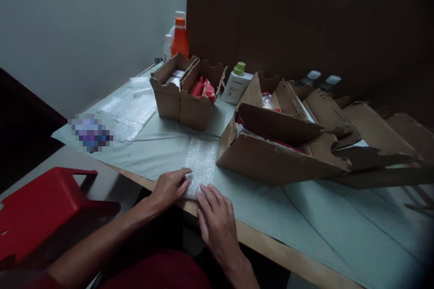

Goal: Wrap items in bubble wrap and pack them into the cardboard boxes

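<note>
A strip of bubble wrap (200, 162) lies flat on the table near its front edge. At the strip's near left side rests my left hand (171, 188), thumb and forefinger apart and touching it. My right hand (216, 214) lies over the near right corner with its fingers stretched out, the fingertips on the plastic. Neither hand is closed round anything. Whether something lies under the near end of the wrap, I cannot tell.
More bubble wrap (130, 115) lies at the left, beside a blurred-out item (91, 132). Cardboard boxes (195, 113) with packets stand ahead; larger cardboard bins (271, 162) fill the right. Behind are a white bottle (234, 86) and an orange bottle (180, 40). A red stool (44, 207) stands left.
</note>
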A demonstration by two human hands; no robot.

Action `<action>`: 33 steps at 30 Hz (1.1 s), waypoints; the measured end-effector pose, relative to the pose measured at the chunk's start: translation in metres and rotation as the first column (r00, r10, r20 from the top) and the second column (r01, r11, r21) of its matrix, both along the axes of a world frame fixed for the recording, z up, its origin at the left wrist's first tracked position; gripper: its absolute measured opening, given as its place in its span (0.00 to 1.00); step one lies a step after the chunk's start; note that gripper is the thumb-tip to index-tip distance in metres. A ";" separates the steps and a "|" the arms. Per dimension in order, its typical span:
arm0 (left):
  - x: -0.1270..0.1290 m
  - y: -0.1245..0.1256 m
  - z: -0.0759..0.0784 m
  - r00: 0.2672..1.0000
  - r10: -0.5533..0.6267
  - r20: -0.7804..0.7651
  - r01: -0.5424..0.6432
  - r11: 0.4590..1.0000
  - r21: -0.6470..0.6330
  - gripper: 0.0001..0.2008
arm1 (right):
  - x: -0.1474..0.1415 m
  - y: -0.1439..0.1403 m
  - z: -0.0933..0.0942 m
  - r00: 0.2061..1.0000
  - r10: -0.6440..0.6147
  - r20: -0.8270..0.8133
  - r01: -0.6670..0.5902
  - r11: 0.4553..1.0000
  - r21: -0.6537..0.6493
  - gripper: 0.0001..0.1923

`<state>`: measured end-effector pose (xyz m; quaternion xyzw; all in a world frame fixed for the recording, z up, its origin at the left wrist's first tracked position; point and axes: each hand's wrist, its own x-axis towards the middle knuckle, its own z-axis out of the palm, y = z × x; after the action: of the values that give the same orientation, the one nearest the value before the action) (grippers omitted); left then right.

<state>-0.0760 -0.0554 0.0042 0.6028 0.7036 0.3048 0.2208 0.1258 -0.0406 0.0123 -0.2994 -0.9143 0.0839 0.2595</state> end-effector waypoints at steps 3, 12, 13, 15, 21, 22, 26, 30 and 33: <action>-0.003 -0.008 0.001 0.999 0.018 -0.044 -0.009 0.981 0.193 0.15 | -0.006 0.014 -0.007 0.999 0.011 0.038 -0.010 1.000 -0.009 0.20; -0.003 -0.046 0.001 0.977 -0.182 -0.114 0.209 0.931 0.298 0.15 | -0.007 0.020 0.003 0.997 -0.022 -0.074 0.001 0.963 -0.271 0.11; -0.004 -0.042 -0.001 0.984 -0.158 -0.088 0.176 0.944 0.278 0.14 | -0.006 0.020 0.004 0.997 -0.044 -0.070 0.025 0.968 -0.248 0.11; -0.006 -0.030 -0.004 0.993 -0.097 -0.064 0.110 0.964 0.241 0.13 | -0.004 0.019 0.004 0.993 -0.092 -0.073 0.082 0.988 -0.130 0.13; -0.010 -0.004 -0.008 0.985 -0.020 -0.170 0.056 0.976 0.211 0.12 | -0.006 0.023 0.002 0.997 -0.054 0.046 0.051 0.997 0.057 0.16; -0.010 -0.005 -0.006 0.984 -0.011 -0.178 0.053 0.971 0.233 0.12 | -0.008 0.025 0.001 0.998 -0.043 0.051 0.041 0.998 0.046 0.15; -0.009 -0.023 0.004 0.972 -0.161 -0.172 0.208 0.929 0.307 0.17 | -0.012 0.032 0.003 1.000 -0.010 -0.029 0.009 0.999 -0.043 0.12; -0.010 -0.031 0.006 0.963 -0.257 -0.077 0.268 0.926 0.267 0.16 | -0.006 0.029 0.006 0.999 0.017 -0.038 -0.023 0.983 -0.184 0.12; -0.012 -0.016 0.000 0.982 -0.172 -0.076 0.185 0.958 0.221 0.17 | -0.003 0.023 0.006 0.997 -0.074 -0.034 0.071 0.994 -0.086 0.14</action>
<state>-0.0876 -0.0712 0.0041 0.6934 0.6127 0.3450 0.1574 0.1228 -0.0176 0.0188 -0.3415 -0.8935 0.1185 0.2665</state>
